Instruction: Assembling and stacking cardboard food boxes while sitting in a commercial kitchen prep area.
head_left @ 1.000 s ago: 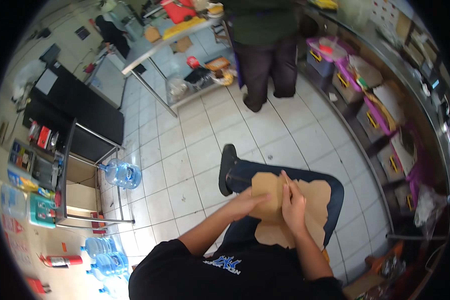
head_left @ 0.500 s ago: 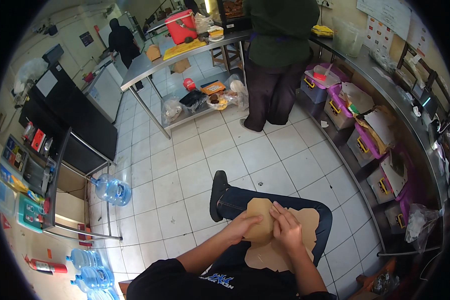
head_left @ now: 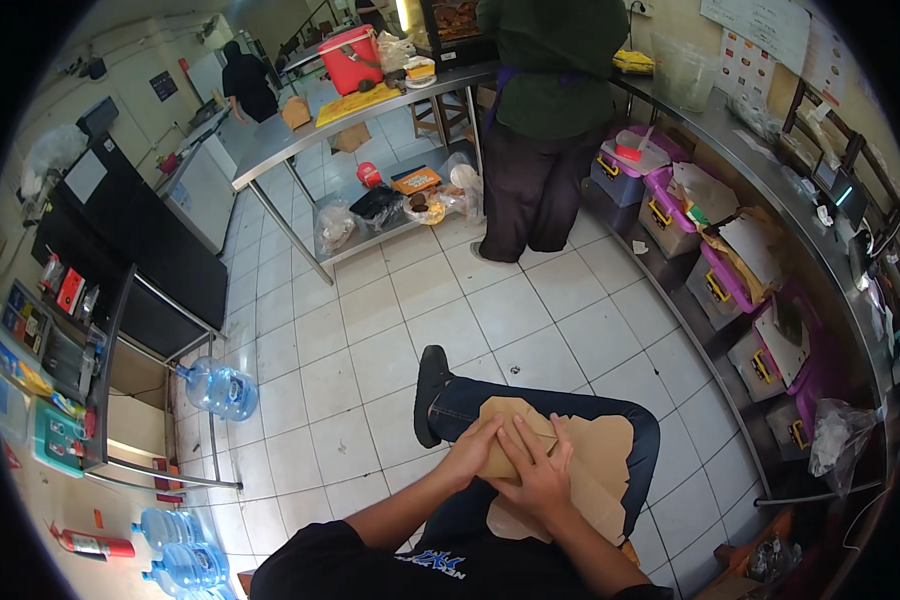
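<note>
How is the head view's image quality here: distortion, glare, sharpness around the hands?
Head view: strong fisheye bend, so the steel counter curves along the right rim and the corners go black; even indoor light, faint sheen on the floor tiles; the left hand and right hand pressing the brown cardboard piece look reasonably sharp, without obvious motion blur.

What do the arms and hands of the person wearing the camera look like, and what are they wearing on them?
Both forearms are bare; no long sleeves reach them. The left hand and the right hand are bare too, with no gloves, and no rings or watch can be made out. The arms come out of a black short-sleeved shirt with a small blue print on the chest.
</note>
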{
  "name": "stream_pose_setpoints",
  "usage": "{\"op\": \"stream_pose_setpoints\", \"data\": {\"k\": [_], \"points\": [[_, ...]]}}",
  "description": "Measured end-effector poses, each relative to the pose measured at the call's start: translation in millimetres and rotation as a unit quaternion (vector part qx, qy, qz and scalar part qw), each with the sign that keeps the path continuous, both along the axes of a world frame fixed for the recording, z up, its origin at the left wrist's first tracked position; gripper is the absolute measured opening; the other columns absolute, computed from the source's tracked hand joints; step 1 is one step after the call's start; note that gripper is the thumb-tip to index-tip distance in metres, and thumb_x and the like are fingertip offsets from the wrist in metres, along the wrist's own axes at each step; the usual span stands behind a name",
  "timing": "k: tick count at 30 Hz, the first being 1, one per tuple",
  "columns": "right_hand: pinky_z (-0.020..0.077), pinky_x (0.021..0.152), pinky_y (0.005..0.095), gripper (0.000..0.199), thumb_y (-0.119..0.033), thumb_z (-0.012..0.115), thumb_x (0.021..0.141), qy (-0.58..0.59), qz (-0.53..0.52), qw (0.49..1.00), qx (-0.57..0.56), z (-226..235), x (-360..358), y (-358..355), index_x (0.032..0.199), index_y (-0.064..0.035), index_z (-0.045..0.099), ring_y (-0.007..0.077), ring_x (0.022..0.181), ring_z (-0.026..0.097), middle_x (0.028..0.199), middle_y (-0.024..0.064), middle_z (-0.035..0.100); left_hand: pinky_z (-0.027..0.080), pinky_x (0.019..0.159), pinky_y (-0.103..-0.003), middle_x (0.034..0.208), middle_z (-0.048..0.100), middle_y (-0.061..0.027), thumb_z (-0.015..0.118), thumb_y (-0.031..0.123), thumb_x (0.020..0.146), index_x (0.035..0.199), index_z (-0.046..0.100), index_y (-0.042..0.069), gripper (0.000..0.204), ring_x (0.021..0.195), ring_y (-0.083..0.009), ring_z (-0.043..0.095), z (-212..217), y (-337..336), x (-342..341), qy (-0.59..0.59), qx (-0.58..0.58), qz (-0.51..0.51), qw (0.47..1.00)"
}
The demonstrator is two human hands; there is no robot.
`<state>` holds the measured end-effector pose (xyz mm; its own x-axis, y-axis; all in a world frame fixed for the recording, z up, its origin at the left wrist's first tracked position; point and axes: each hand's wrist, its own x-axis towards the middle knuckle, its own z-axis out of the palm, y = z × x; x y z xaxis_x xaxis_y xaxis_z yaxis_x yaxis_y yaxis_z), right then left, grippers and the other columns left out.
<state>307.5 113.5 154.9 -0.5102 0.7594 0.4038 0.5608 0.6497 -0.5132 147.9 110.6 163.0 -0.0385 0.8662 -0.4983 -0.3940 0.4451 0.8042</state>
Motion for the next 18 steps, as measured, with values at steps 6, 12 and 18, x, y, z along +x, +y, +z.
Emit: {"op": "stream_pose_setpoints", "data": {"k": [6,12,18], "points": [[0.0325,0.107,0.0578,0.069,-0.025,0.086,0.058,-0.011,-0.059,0.985,0.160,13.3,5.5,11.4,0.124,-0.0317,0.069,0.0481,0.132,0.035,0.148,0.0019,0.044,0.052,0.079,-0.032,0.102,0.069,-0.0112,0.039,0.038,0.108,0.119,0.057,-0.003,0.047,0.089,-0.0204,0.066,16.4,7.8,-13.5,0.183,0.091,-0.119,0.972],[0.0425,0.082,0.0386,0.046,-0.007,0.083,0.064,0.159,-0.108,0.981,0.034,17.8,-3.3,2.5,0.107,-0.0184,0.072,0.0228,0.091,0.045,0.096,0.0043,0.046,0.051,0.070,-0.036,0.087,0.068,-0.0192,0.037,0.033,0.108,0.108,0.059,-0.007,0.045,0.080,-0.0245,0.067,18.0,-2.4,7.5,0.316,0.225,0.023,0.922],[0.0396,0.059,0.0217,0.014,-0.003,0.076,0.084,0.401,-0.069,0.892,-0.200,13.2,-13.1,1.8,0.091,-0.0065,0.065,0.0064,0.071,0.044,0.090,-0.0004,0.042,0.050,0.069,-0.036,0.086,0.068,-0.0178,0.041,0.029,0.107,0.103,0.060,-0.005,0.040,0.075,-0.0259,0.066,17.4,2.8,9.0,0.327,0.254,0.037,0.910]]}}
